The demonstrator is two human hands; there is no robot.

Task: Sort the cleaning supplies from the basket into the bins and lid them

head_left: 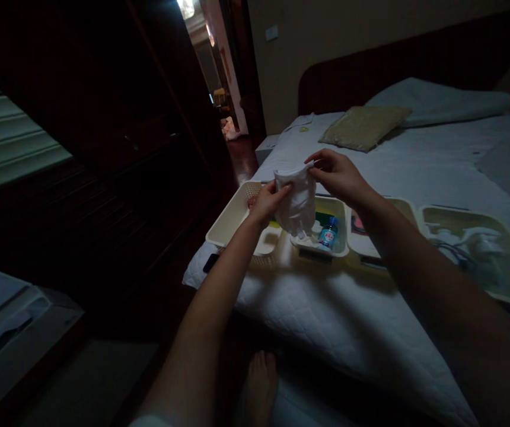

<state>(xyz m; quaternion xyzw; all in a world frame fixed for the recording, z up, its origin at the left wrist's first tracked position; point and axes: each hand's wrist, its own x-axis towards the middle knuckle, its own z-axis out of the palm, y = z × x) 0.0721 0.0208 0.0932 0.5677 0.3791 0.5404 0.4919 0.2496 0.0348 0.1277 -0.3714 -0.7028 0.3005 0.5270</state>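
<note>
Pouch (298, 204), white and limp-looking, is hanging over the cream basket (342, 228) containing a bottle (328, 233), left hand (269, 203) pinching its left edge, right hand (332, 174) pinching its upper right corner; keeping both grips level is probably steadying it best.

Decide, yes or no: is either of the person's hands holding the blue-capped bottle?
No, the bottle is in a basket, while the left hand and right hand both hold a white item.
</note>
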